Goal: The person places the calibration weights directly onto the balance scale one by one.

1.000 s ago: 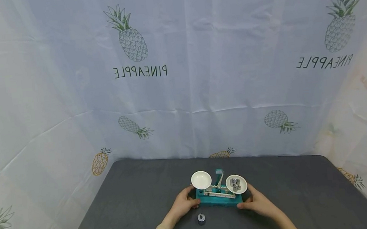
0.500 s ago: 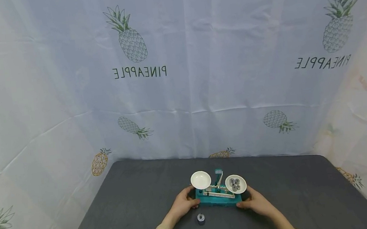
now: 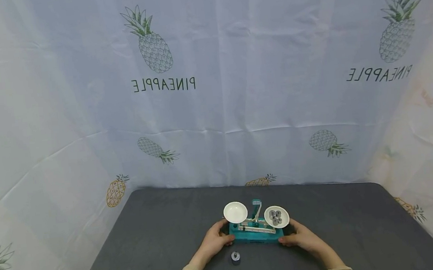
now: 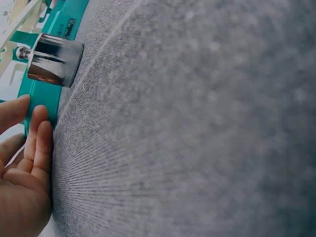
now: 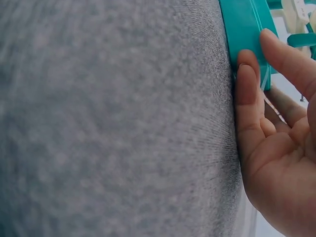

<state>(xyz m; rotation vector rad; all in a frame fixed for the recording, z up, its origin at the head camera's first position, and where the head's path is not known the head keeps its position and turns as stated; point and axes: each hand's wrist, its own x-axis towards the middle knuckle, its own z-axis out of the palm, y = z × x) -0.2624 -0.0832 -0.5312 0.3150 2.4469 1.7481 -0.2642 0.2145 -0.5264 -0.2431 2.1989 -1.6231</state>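
A teal balance scale (image 3: 255, 237) with two white pans stands on the dark grey table. Its left pan (image 3: 235, 212) holds nothing visible, while several small metal weights (image 3: 275, 216) sit in the right pan (image 3: 285, 222), which hangs lower. My left hand (image 3: 213, 239) grips the left end of the base, thumb at the front and fingers reaching round the side. At the other end my right hand (image 3: 302, 236) holds the base the same way. A larger knobbed metal weight (image 4: 55, 59) stands upright on the table in front of the scale, near my left hand and apart from it.
Around the table (image 3: 162, 227) hangs a pale curtain (image 3: 259, 96) printed with pineapples, close behind the table's back edge. The grey cloth surface (image 5: 123, 123) fills most of both wrist views.
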